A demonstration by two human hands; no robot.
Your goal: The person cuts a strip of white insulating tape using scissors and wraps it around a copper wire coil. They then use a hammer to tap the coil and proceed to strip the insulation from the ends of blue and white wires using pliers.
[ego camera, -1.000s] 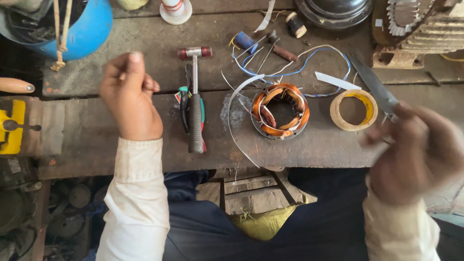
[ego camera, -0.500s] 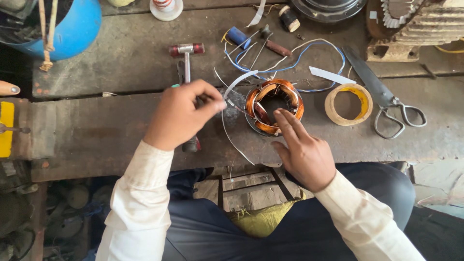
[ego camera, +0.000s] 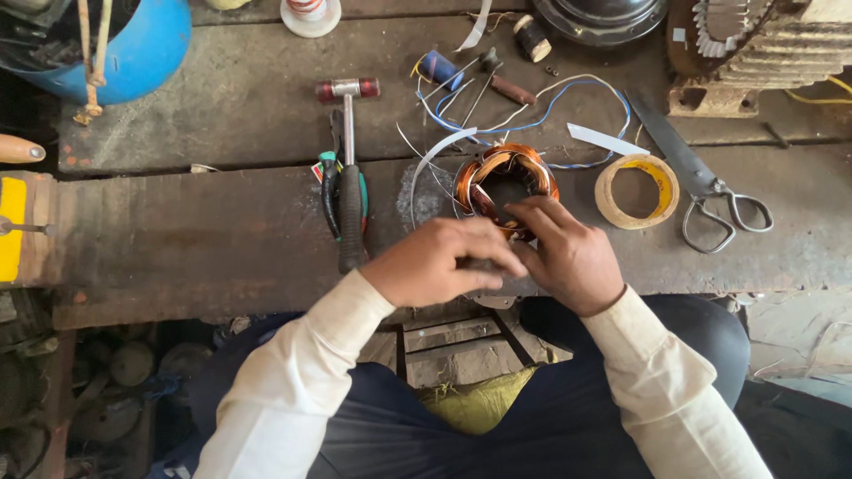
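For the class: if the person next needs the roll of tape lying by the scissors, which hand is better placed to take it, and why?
Probably the right hand. It rests on the copper-wound stator on the side facing the tape roll. The left hand would have to cross over it.

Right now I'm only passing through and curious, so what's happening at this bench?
A person seated at a worn wooden bench has both hands on a round copper wire coil. The left hand and the right hand meet at the coil's near edge, fingers pinching there. A small hammer and pliers lie to the left; a roll of tape and scissors lie to the right.
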